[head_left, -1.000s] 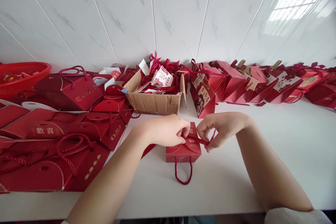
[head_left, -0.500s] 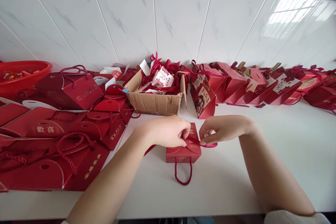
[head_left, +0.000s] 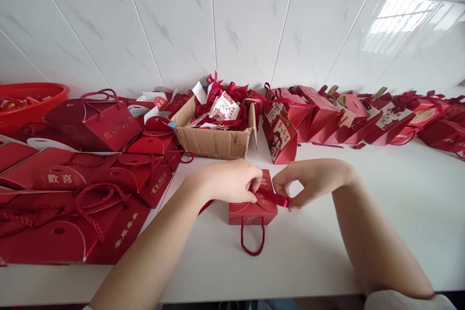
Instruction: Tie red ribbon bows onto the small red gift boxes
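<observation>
A small red gift box (head_left: 252,214) lies on the white table in front of me, its rope handle (head_left: 253,253) looped toward me. Across its top runs a dark red ribbon (head_left: 273,197). My left hand (head_left: 234,183) rests over the box's left side, thumb and fingers pinching the ribbon near the middle. At the box's right edge, my right hand (head_left: 308,184) pinches the ribbon's other stretch between thumb and fingertips. More ribbon (head_left: 205,207) shows below my left wrist. My left hand covers part of the box top.
Behind stands a cardboard box (head_left: 214,143) full of ribbons and printed tags. Red gift boxes (head_left: 119,225) crowd the left, near a red basin (head_left: 34,87). Finished-looking tagged boxes (head_left: 281,140) line the wall to the right.
My right hand has shifted slightly, its thumb lower, and the ribbon between my hands now shows as a wider, straighter band. My left hand stays nearly still on the box.
</observation>
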